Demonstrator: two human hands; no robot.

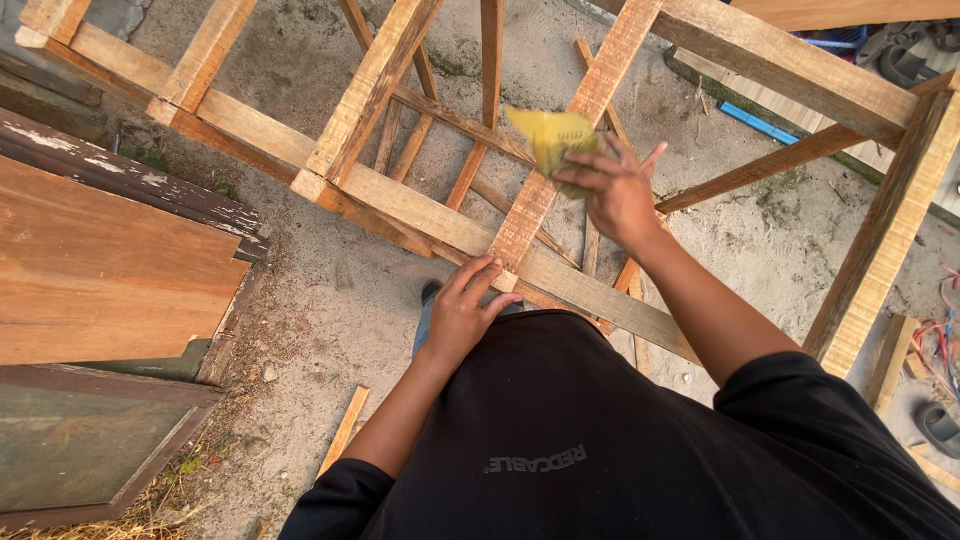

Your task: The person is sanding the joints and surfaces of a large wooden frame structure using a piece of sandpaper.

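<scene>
A wooden frame of rough slats (420, 205) stands in front of me on sandy ground. My left hand (465, 308) rests with spread fingers on the near rail of the frame, where a cross slat (575, 120) meets it. My right hand (610, 190) is raised above that slat and pinches a folded yellow piece of sandpaper (555, 135), which is blurred. My black shirt fills the bottom of the view.
Brown wooden boards (110, 260) and a panel (80, 440) lie at the left. A thick post (890, 230) of the frame rises at the right. A loose wood strip (343, 430) lies on the sand. Cables (940, 340) and a blue strip (757, 123) lie at the right.
</scene>
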